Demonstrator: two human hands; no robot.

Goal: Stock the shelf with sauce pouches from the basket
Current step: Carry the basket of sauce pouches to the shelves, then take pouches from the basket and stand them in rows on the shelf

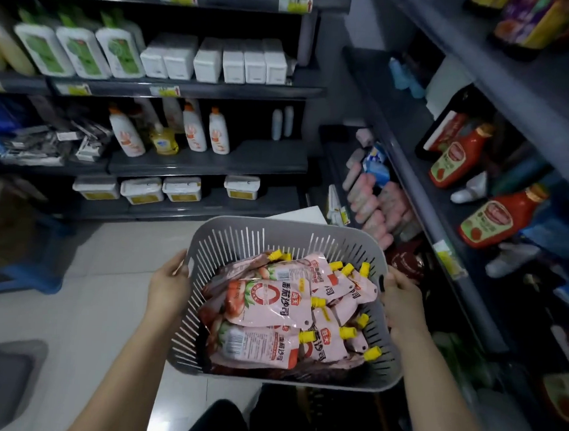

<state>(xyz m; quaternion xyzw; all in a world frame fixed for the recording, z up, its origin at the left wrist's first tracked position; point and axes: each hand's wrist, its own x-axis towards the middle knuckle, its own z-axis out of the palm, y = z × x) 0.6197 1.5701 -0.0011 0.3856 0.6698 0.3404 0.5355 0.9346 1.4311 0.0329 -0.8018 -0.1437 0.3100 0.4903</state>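
A grey slotted plastic basket [244, 233] is held up in front of me, above the floor. Several pink sauce pouches [270, 302] with yellow caps lie piled inside it. My left hand [169, 284] grips the basket's left rim. My right hand [402, 300] grips the right rim, fingers curled over the edge. The dark shelf unit [444, 217] on the right carries red ketchup bottles [453, 156]; the bottles stand and lie at an angle.
A second shelf unit [207, 162] faces me with white bottles, tubs and boxes. Pink rolled packs [374, 205] lie on a low right shelf. A blue stool [33, 271] stands at left, a grey bin [6, 376] at lower left. The floor is white tile.
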